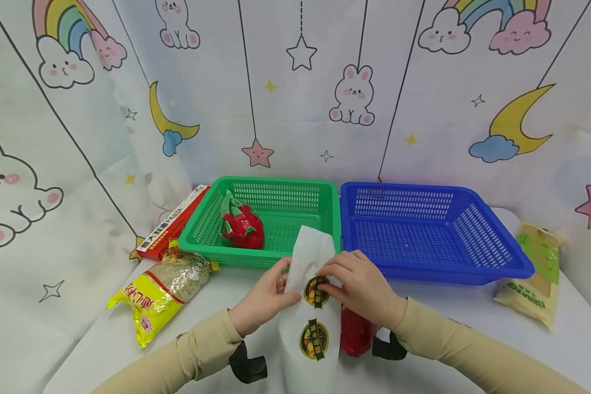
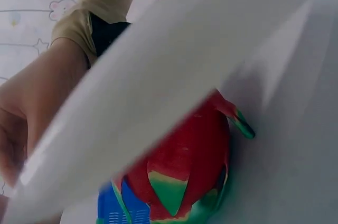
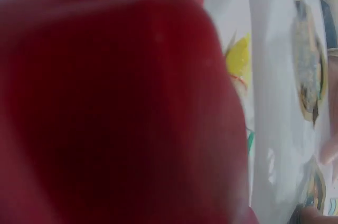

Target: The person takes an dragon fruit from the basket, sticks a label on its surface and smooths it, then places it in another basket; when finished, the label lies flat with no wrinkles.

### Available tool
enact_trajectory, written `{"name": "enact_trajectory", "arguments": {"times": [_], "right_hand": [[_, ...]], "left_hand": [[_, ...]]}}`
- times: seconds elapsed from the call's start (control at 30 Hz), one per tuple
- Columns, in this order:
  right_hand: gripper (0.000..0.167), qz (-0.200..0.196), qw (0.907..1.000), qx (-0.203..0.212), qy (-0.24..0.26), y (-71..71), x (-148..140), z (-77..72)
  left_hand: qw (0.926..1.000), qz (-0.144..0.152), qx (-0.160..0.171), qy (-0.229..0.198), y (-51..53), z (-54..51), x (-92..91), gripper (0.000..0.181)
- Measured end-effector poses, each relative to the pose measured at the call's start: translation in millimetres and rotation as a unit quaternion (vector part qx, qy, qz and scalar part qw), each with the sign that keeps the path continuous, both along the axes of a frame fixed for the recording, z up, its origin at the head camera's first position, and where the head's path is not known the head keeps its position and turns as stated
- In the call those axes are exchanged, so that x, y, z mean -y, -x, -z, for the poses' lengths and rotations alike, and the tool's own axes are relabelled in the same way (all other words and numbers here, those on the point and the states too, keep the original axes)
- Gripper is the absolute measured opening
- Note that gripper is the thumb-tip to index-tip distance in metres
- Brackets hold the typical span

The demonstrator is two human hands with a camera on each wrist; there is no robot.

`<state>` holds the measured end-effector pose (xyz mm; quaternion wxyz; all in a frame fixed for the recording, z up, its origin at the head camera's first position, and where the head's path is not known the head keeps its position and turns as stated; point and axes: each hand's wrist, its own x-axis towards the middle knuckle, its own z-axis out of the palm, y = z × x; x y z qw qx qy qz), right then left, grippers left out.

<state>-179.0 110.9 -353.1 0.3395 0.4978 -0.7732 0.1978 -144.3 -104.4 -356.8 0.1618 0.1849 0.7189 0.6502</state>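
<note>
2 hands at work on a white strip [image 1: 311, 323] above the near edge of the worktop [image 1: 473, 306]. The strip bore 2 round dark stickers: an upper sticker [image 1: 313, 298] and a lower sticker [image 1: 315, 339]. The left hand [image 1: 262, 298] pinched the strip's left side, thumb in front and fingers behind. The right hand [image 1: 364, 287] had bent fingers, with thumb and forefinger at the upper sticker; whether they pinched it could not be told. A red fruit [image 1: 357, 334] with green-tipped scales lay toward the worktop's near edge, partly behind the strip. Along the far edge stood 2 baskets side by side: a green basket [image 1: 295, 189], which held a second red fruit [image 1: 246, 227] in its left half, and a blue basket [image 1: 404, 246] to its right. Toward the left edge lay a red-and-white box [image 1: 169, 227] and a yellow packet [image 1: 164, 287]; a green-and-beige packet [image 1: 534, 273] lay at the right edge.
</note>
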Motion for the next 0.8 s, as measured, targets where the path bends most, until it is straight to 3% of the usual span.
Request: {"name": "enact_trajectory", "arguments": {"times": [0.17,0.47,0.63,0.8], "right_hand": [[0.031,-0.011,0.9999,0.004,-0.01,-1.2,-3.0,-0.4],[0.027,-0.017,0.9989,0.019,-0.039,-4.6,-9.5,0.5],[0.026,-0.002,0.9987,0.025,-0.045,-9.9,-16.1,0.4],[0.028,0.009,0.9996,0.02,-0.02,-11.3,-23.9,-1.5]], "left_hand": [[0.9998,-0.006,0.014,-0.013,0.9,2.2,2.4,0.048],[0.9998,-0.015,0.007,0.007,3.2,5.2,6.4,0.049],[0.9994,-0.026,0.011,0.019,7.6,15.4,12.6,0.048],[0.9977,-0.027,0.044,0.043,7.7,30.8,22.0,0.049]]}}
